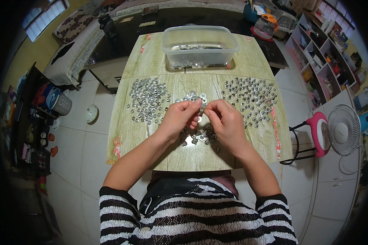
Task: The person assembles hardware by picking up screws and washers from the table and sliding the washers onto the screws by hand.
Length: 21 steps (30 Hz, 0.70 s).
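Observation:
Both of my hands meet over the middle of the table, fingertips almost touching. My left hand is closed in a pinch, thumb on top, on a small metal piece mostly hidden by the fingers. Thumb and forefinger of my right hand pinch together beside it; what they hold is too small to make out. Just beyond the fingertips lie flat metal washers. Under my hands is a loose heap of metal pieces with round discs. Small round metal caps spread at the left, and short metal studs at the right.
A clear plastic tub with metal parts in it stands at the far side of the wood-patterned table. Behind is a dark table with a black bottle. A pink-framed stool and white fan stand at right.

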### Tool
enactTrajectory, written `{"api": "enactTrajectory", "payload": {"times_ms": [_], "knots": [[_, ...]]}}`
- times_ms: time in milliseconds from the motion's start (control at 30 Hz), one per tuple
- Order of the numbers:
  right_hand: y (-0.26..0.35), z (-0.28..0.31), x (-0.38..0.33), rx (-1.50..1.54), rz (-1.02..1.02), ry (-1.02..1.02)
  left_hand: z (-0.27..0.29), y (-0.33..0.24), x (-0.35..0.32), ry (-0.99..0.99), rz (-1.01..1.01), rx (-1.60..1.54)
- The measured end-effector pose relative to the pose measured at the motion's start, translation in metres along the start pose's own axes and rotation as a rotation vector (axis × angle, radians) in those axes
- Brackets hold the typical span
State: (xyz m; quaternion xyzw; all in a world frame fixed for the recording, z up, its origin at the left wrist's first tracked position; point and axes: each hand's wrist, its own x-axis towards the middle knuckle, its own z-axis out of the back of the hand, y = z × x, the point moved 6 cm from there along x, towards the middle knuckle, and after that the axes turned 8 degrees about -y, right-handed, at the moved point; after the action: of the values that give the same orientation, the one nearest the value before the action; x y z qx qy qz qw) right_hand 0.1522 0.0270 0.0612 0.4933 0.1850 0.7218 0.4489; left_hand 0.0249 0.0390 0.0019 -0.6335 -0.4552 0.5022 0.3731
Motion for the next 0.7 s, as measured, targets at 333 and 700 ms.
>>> {"api": "enactTrajectory", "payload": {"times_ms": [333, 700], "knots": [[-0.023, -0.010, 0.013, 0.045, -0.131, 0.105, 0.004, -0.003, 0.011, 0.067, -0.088, -0.112], [-0.028, -0.017, 0.018, 0.039, -0.114, 0.120, 0.003, -0.008, 0.012, 0.090, -0.062, -0.110]]}}
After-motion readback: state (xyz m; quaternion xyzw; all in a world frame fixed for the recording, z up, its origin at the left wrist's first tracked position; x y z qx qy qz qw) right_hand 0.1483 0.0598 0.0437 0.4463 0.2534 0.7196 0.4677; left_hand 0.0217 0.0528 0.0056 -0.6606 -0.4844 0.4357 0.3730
